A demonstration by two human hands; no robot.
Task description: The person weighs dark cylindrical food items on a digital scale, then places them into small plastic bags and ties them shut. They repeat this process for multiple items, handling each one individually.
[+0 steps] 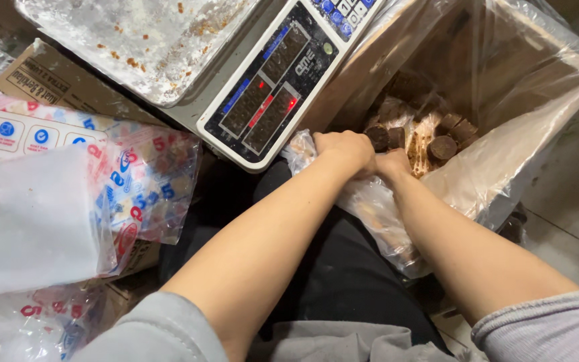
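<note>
both hands [363, 157] gripping clear bag [376, 208] – brown discs [442, 146]

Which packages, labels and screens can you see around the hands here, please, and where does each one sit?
Scale screen: top centre, dark slanted panel, red lit digits, blue keys above.
Printed bags: left, clear plastic, red and blue print.
White bag: far left, plain frosted plastic.
Cardboard box: upper left, brown with dark print.
Lined box: right, clear plastic liner, brown round pieces inside.
Small clear bag: centre, gripped by left hand and right hand.
</note>
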